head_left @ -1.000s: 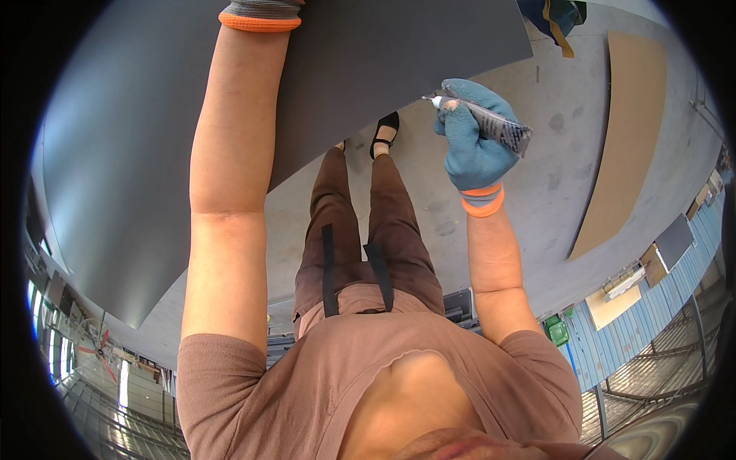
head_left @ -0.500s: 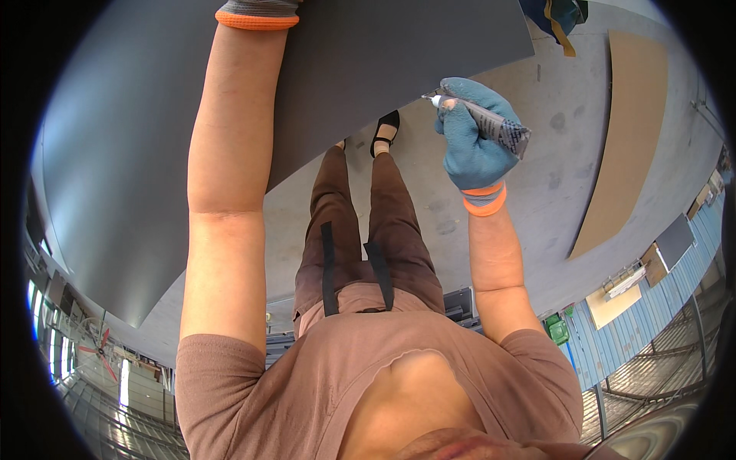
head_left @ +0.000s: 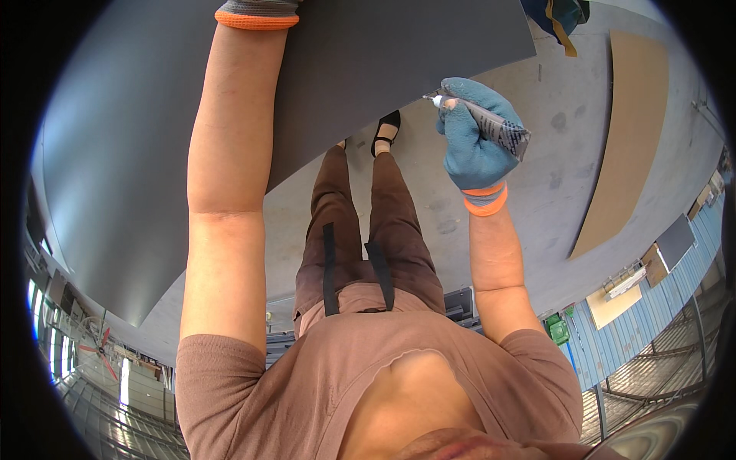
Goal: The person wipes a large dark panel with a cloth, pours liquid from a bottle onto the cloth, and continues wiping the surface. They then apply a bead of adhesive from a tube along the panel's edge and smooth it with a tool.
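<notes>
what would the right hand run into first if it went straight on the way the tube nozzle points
Probably the dark grey sheet, whose edge appears beside the nozzle of the tube in the right hand; relative depth is unclear.

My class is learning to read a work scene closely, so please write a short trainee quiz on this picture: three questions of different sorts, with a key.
1. Multiple choice: What does the right hand hold? A) a brush B) a tube C) a hammer
2. True or false: The brown board lies to the left of the right hand.
3. Fill in: The left hand is cut off by the picture's ___ edge.

Key: 1. B; 2. False, it lies to the right; 3. top
</notes>
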